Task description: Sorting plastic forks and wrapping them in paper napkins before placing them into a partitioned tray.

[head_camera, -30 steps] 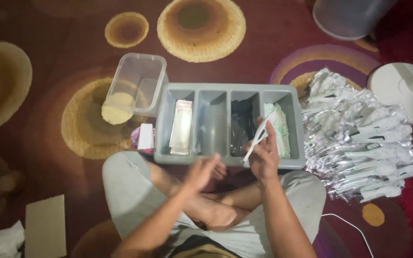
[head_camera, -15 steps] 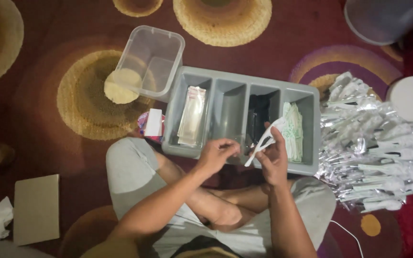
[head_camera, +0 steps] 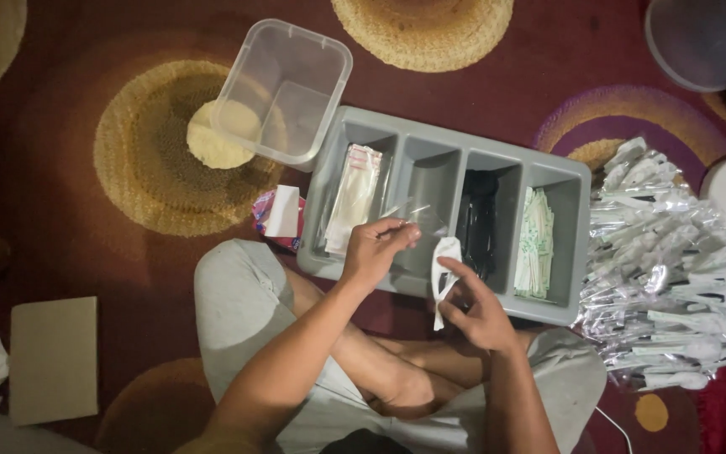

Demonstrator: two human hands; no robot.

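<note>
The right hand (head_camera: 479, 309) pinches a white plastic spoon (head_camera: 444, 267) upright over the near rim of the grey divided tray (head_camera: 577, 252). Just left of it, the left hand (head_camera: 374, 250) grips what looks like a thin clear sleeve (head_camera: 413, 212) between fingertips – hard to make out against the tray. The tray's compartments hold clear wrappers (head_camera: 353, 197), black cutlery (head_camera: 477, 220) and pale packets (head_camera: 535, 244). A heap of wrapped spoons (head_camera: 682, 269) lies to the right – a clear tub (head_camera: 283, 88) sits far left
</note>
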